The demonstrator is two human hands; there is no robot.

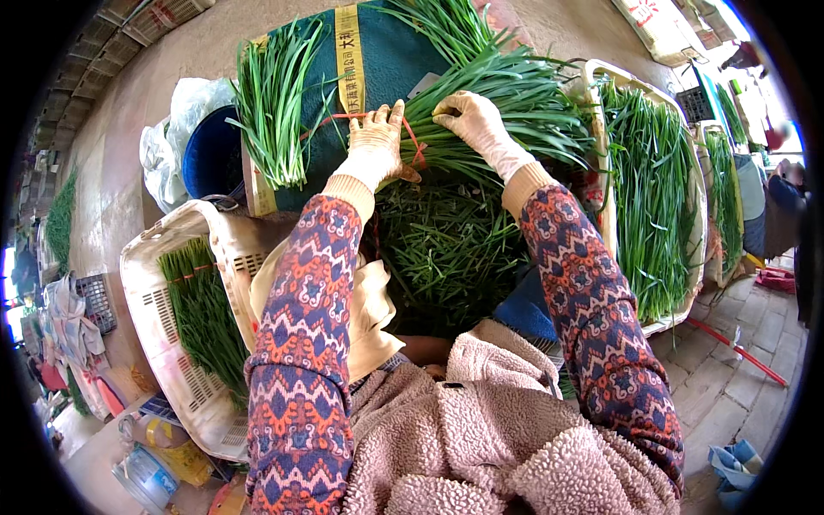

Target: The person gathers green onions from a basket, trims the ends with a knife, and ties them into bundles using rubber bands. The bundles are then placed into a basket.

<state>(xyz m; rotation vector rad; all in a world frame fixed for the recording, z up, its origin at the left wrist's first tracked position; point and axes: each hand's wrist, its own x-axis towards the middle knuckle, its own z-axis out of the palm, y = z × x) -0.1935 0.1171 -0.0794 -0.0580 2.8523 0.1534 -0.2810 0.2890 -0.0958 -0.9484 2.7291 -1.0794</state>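
Observation:
A large bunch of green chive-like leaves point(508, 96) lies before me on a teal-covered surface point(393, 48). My left hand point(376, 145), in a thin pale glove, rests at the bunch's stem end with its fingers spread. A red tie point(415, 138) passes by those fingers and across the stems. My right hand point(470, 122), gloved too, is over the bunch with its fingers curled; whether leaves are pinched in it cannot be made out. To the left on the same surface lies a smaller loose bunch point(273, 109). More leaves point(438, 26) lie at the far edge.
Loose leaf trimmings point(450, 238) lie below my hands. A white plastic crate point(695, 251) of leaves stands right, another crate point(148, 283) with tied bunches left. A blue bucket point(209, 154) is beside a plastic bag point(161, 161). A red pole point(740, 351) lies on the paving.

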